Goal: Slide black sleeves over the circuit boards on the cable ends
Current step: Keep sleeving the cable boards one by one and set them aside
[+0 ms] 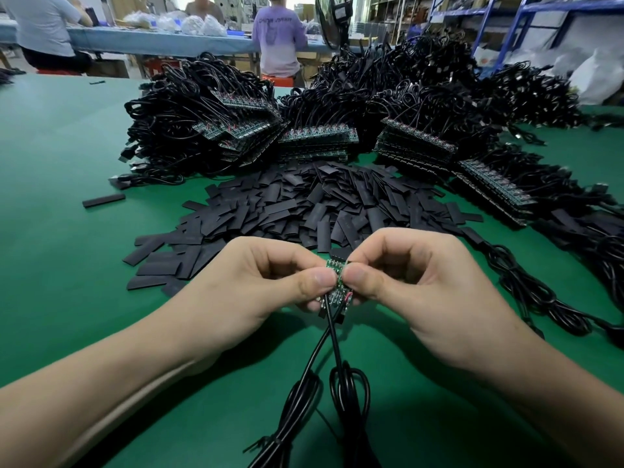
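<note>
Both my hands meet above the green table (67,265). My left hand (270,282) and my right hand (405,275) each pinch a small green circuit board (334,270) between thumb and curled fingers; the joined boards sit side by side between my thumbs. Two black cables (324,342) hang from the boards' lower edge and cross on the way down to coiled bundles (347,393) near me. A wide heap of flat black sleeves (304,204) lies just beyond my hands. No sleeve is on the held boards.
Behind the sleeves stand several stacks of board panels with tangled black cables (209,123). More cabled boards (499,187) and loose cables (540,298) lie at the right. One stray sleeve (103,200) lies at the left. Other people sit at a far bench (152,38).
</note>
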